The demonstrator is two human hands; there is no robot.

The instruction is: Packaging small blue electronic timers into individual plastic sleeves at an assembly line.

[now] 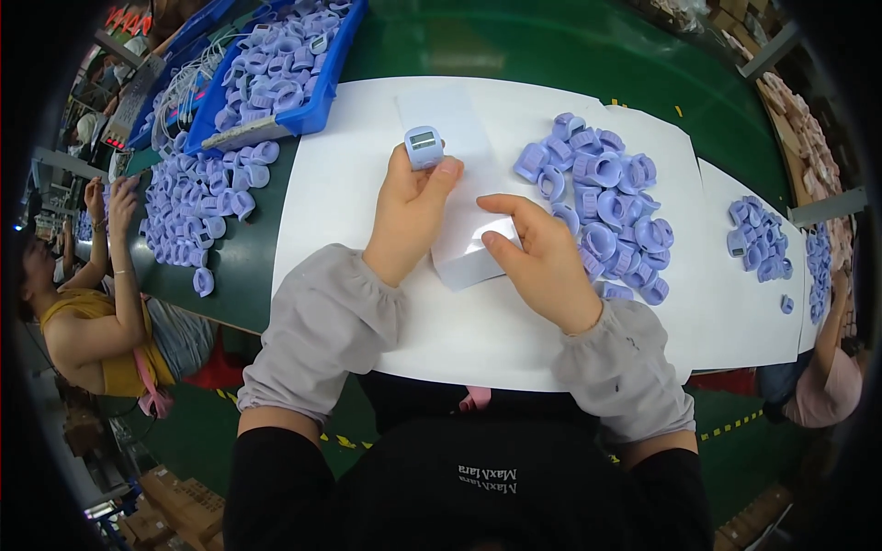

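My left hand (410, 209) is closed around a light purple plastic device (424, 147) with a small grey display, which faces up between thumb and fingers. My right hand (544, 262) hovers at the right edge of a glossy, translucent film sheet (464, 248). Its thumb and index finger are apart, with nothing visible between them; the other fingers are curled out of sight. The sheet lies under and between both hands on white paper (349, 184). Right of my right hand is a pile of similar purple ring-shaped parts (602, 207).
A blue bin (317, 115) full of purple parts stands at the upper left, with more parts (197, 197) loose on the green table beside it. Another small pile (759, 239) lies farther right. A person in yellow (92, 340) sits at left, another person (822, 386) at right.
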